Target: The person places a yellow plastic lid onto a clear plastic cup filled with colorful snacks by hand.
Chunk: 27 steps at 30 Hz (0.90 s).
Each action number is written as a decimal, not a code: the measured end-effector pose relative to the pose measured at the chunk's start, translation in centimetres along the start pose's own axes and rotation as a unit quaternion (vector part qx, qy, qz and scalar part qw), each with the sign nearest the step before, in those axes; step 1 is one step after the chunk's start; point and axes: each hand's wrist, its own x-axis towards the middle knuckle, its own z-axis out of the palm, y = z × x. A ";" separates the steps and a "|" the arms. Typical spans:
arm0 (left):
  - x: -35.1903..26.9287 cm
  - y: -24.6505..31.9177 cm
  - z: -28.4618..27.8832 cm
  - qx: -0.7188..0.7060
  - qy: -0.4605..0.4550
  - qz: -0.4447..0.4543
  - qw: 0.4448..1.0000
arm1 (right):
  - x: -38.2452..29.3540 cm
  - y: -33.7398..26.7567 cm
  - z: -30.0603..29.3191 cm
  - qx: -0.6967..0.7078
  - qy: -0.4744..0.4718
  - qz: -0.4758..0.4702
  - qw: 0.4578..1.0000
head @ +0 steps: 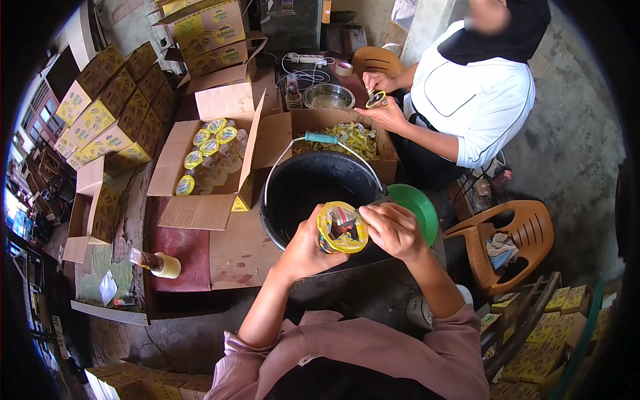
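Note:
Over the black bucket [320, 170] with a wire handle, my left hand [305, 245] grips a plastic drink cup [342, 227] with a yellow-rimmed lid film, cut partly away. My right hand [395, 227] pinches a small thin blade [350, 220] at the cup's opening. Behind the bucket a carton [392, 167] holds a heap of yellow-green film scraps [350, 137]. At the left, an open carton [170, 170] holds several cups [210, 147], some with yellow lids and some seemingly clear.
A green basin [417, 210] stands right of the bucket. Across the table a person [465, 95] holds another cup [376, 99] near a metal bowl [329, 96]. Stacked cartons [110, 110] rise at the left. An orange plastic chair [530, 225] stands at the right.

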 end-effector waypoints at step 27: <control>2.2 0.1 -0.8 -0.073 -0.089 -0.008 0.993 | 0.4 1.5 -0.6 0.025 -0.007 0.013 1.000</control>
